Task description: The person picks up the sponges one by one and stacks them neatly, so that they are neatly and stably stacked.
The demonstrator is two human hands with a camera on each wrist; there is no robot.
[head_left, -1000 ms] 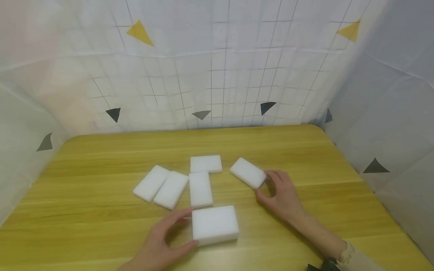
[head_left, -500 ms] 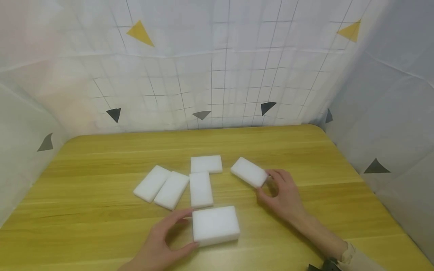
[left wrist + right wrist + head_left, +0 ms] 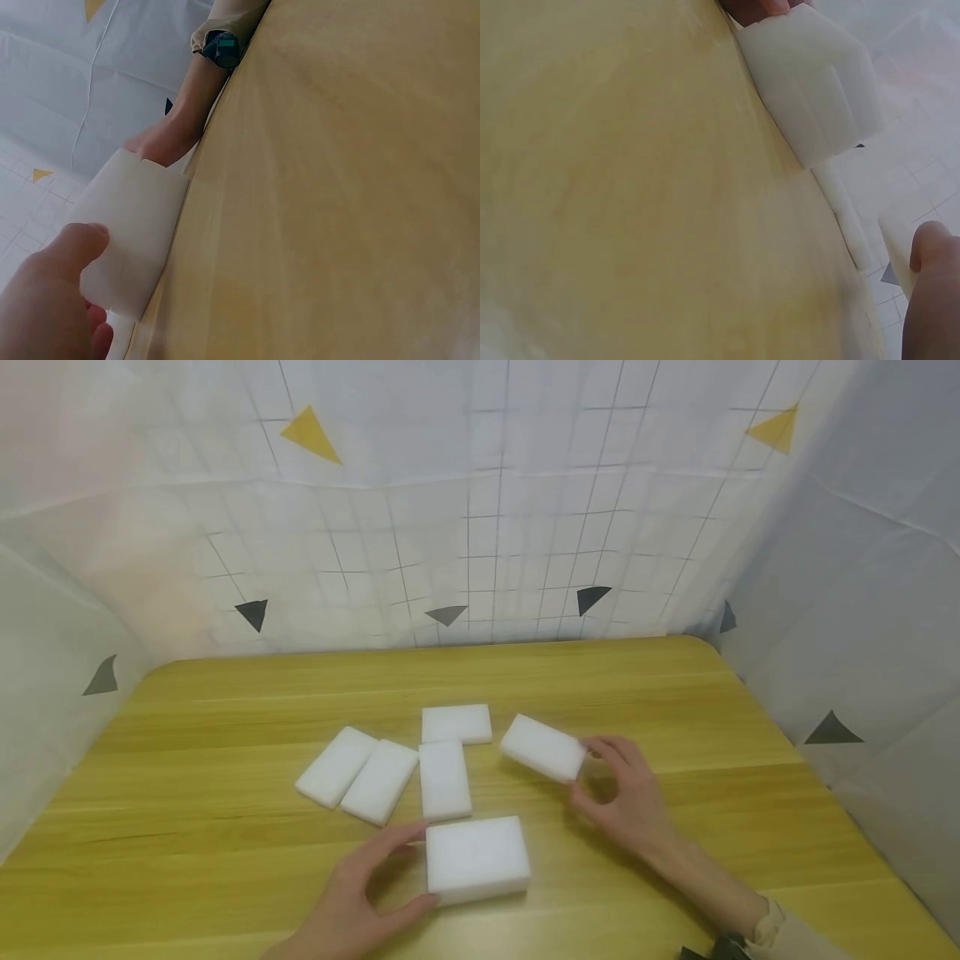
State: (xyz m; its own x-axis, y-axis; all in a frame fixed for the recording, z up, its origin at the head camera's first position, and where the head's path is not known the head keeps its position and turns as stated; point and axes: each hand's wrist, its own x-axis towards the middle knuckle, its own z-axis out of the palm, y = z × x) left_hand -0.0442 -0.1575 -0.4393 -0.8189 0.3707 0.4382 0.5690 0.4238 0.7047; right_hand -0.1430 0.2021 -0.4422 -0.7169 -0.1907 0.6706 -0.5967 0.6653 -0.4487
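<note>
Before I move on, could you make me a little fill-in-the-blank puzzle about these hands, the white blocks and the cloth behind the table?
The left hand grips the white stack, while the single white block is in the ____ hand.
Beyond the stack, the loose white blocks held by neither hand number ____.
In the head view, the two highest triangles on the cloth are ____.

Missing words: right; four; yellow.

Free: tabletop (image 3: 172,760), left side | Blocked: four flat blocks (image 3: 386,777) beyond stack (image 3: 477,853) | Far edge: curtain (image 3: 483,527)
</note>
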